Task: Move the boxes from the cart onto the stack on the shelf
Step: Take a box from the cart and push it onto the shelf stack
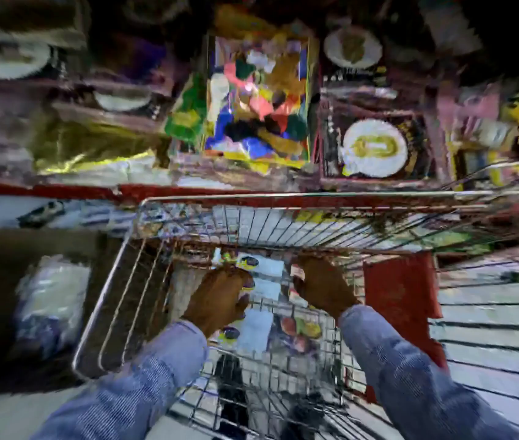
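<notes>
While deep inside the cart (115, 281), both hands' grip (220, 296) (321, 287) closed around a box (267, 274).

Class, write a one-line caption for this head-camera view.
Both hands, left hand and right hand, reach into wire cart around a box.

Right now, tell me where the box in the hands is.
In the head view the box sits low at centre, inside the cart, between the left hand and right hand, just below the shelf's red edge.

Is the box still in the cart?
Yes. The box sits inside the cart, below the rim, with the left hand and right hand on its sides.
</notes>
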Demonstrator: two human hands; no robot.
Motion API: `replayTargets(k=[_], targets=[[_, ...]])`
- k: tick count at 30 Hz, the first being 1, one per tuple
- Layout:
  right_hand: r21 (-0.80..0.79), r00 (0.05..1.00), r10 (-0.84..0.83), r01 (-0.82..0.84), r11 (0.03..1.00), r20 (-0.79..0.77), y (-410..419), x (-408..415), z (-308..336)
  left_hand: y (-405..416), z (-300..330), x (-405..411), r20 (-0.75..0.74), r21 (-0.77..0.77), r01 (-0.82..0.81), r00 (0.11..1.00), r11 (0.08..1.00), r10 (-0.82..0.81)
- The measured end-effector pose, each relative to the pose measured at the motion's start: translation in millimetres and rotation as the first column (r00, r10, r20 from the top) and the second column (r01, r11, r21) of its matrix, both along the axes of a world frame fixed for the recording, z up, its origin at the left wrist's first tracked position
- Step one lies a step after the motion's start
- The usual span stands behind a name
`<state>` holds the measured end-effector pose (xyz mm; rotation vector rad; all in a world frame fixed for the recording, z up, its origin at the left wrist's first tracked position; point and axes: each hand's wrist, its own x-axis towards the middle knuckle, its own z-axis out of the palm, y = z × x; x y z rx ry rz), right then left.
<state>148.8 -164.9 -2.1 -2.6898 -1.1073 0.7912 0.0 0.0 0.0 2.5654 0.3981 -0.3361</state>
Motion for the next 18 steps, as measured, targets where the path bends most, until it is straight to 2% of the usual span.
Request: replayTargets(k=[2, 5, 8, 11, 15, 18], targets=[[-0.003, 1.0, -0.031, 0.031, 1.0, -0.006, 11, 7, -24, 4, -27, 12, -0.05, -0.083, 0.014, 0.999, 0.996, -0.019], [-0.061, 0.999, -0.034, 0.031, 0.998, -0.033, 27, 18, -63, 8, -72, 29, -0.153, -0.027, 0.157, 0.975, 0.987, -0.16], [-0.129, 0.997, -0.012, 0.001, 0.992, -0.082, 39, 26, -90, 10, -107, 36, -0.175, 0.099, 0.322, 0.937, 0.942, -0.302], [-0.205, 0.987, 0.125, -0.143, 0.968, -0.101, 46, 31, -110, 9, -129, 37, -0.258, 0.273, 0.432, 0.894, 0.859, -0.367], [-0.237, 0.976, 0.209, -0.216, 0.947, -0.053, 48, 32, -123, 7, -140, 42, -0.286, 0.373, 0.459, 0.884, 0.806, -0.371], [-0.231, 0.976, 0.213, -0.216, 0.949, -0.038, 48, 34, -124, 5, -135, 44, -0.256, 0.376, 0.448, 0.892, 0.811, -0.373]])
